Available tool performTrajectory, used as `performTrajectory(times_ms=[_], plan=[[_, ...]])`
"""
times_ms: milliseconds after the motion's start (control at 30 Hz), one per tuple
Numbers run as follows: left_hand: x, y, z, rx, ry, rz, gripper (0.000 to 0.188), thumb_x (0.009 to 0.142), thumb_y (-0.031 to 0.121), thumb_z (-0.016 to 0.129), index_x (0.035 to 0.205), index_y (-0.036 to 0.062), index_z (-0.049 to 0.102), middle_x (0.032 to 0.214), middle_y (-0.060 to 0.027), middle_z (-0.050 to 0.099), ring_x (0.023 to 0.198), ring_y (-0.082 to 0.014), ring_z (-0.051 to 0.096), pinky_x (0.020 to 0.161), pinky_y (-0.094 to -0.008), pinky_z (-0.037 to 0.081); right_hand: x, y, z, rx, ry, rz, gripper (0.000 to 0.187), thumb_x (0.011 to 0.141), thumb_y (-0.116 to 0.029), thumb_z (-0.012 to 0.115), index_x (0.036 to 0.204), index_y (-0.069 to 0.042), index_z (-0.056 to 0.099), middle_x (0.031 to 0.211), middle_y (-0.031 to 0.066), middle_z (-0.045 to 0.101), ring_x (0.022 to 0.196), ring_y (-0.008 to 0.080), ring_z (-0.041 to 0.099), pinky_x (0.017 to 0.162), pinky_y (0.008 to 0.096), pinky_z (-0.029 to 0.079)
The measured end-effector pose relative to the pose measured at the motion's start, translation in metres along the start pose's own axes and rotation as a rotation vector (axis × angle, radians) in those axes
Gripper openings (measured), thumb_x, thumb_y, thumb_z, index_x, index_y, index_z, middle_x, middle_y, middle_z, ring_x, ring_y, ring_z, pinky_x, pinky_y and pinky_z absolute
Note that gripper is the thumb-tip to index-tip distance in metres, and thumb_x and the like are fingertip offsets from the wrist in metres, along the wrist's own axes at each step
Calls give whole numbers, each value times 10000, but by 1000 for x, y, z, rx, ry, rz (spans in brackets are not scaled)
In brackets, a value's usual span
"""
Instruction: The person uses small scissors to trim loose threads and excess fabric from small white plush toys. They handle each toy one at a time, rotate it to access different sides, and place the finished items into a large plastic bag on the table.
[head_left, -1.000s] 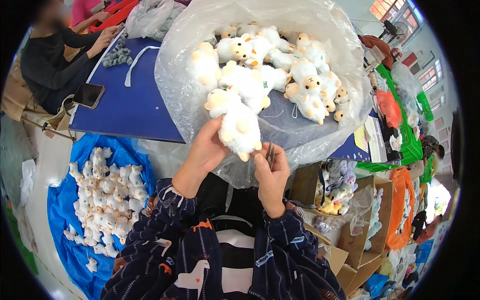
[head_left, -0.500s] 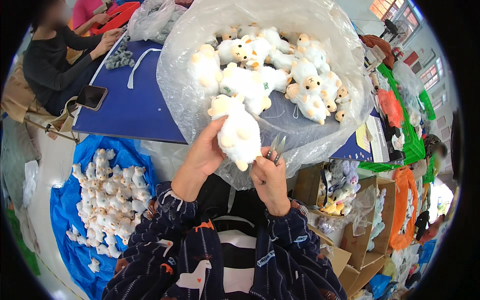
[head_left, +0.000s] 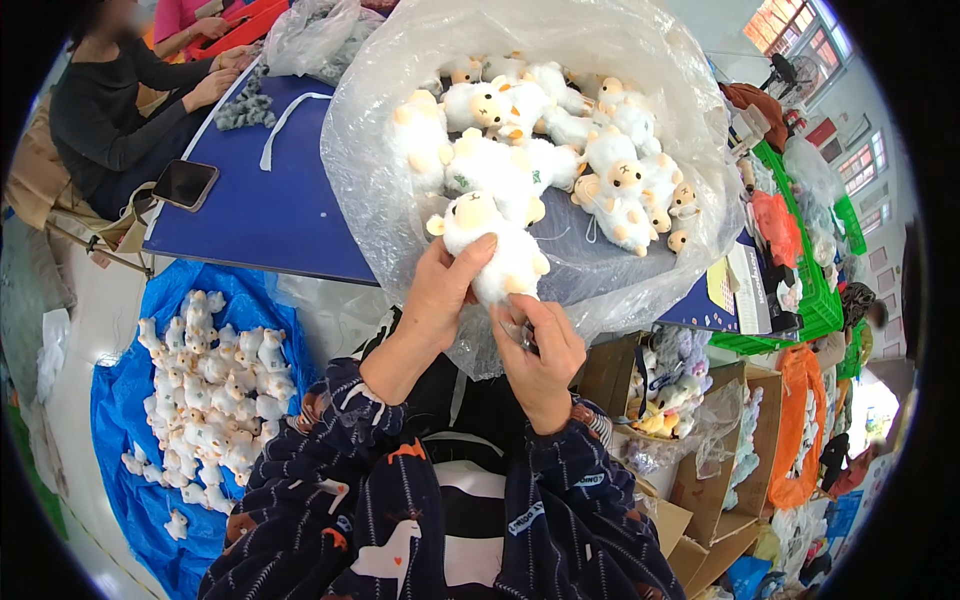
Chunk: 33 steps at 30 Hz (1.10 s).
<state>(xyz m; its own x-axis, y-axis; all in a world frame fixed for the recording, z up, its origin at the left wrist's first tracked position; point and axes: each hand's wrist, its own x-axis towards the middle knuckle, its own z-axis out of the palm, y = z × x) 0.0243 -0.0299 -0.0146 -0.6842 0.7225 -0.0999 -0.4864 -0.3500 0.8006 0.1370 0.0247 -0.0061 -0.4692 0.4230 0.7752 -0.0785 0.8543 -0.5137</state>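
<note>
A white plush sheep [head_left: 512, 260] with a cream face is tilted over the near edge of the table. My left hand [head_left: 437, 300] wraps round its side, thumb across the front. At the toy's lower end, my right hand [head_left: 545, 358] pinches close to the fabric, with metal snips [head_left: 524, 332] tucked in its curled fingers. The blades are mostly hidden by those fingers. Just beyond, a big clear plastic bag [head_left: 665, 275] lies open on the blue table [head_left: 265, 232], with several similar plush toys [head_left: 610, 165] inside.
On the floor at left, a blue sheet [head_left: 130, 420] bears many small white plush toys [head_left: 215, 400]. A phone [head_left: 185, 185] rests on the table near a seated person [head_left: 110, 120]. Cardboard boxes [head_left: 715, 490], an orange bag [head_left: 797, 430] and green crates [head_left: 815, 300] line the right.
The plush sheep has turned in my left hand and its lower end has come up. My right hand has closed in on that end, and the snips' blades no longer point upward in sight.
</note>
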Motion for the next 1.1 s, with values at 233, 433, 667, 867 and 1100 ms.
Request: performTrajectory(times_ms=[233,433,667,867,1100], plan=[[1,-2,-2,0,45,11,484,785,351,646,1095,15,488,896,-36,569,665,-73,531,505,-206,377,0,-7,-28,376,-479,474,173,659,-31,692,807,-16,603,711,63,594,547,119,526,510,230,426],[1,2,3,-5,52,4,480,784,374,644,1075,20,502,854,-25,576,649,-68,535,471,-188,360,4,-12,-44,228,-533,252,245,692,-88,721,895,-9,608,754,89,593,647,185,577,555,267,451],[3,1,-1,55,31,0,500,782,383,648,1067,1,499,849,-32,572,635,-55,520,467,-184,356,7,14,-40,-164,-251,-32,411,676,-125,741,1038,-3,592,837,105,591,660,238,579,558,304,467],[2,1,1,84,29,18,499,774,369,666,1063,-1,498,839,-36,571,619,-53,514,460,-185,356,7,24,-34,-259,-198,-190,406,639,-79,749,1013,-8,609,807,81,599,617,220,549,538,305,450],[3,-4,-1,102,36,38,505,775,369,668,1068,-3,493,851,-46,580,629,-65,538,466,-187,387,3,29,-30,-166,-189,-187,370,653,-72,740,996,-8,616,778,86,594,598,208,533,538,274,439]])
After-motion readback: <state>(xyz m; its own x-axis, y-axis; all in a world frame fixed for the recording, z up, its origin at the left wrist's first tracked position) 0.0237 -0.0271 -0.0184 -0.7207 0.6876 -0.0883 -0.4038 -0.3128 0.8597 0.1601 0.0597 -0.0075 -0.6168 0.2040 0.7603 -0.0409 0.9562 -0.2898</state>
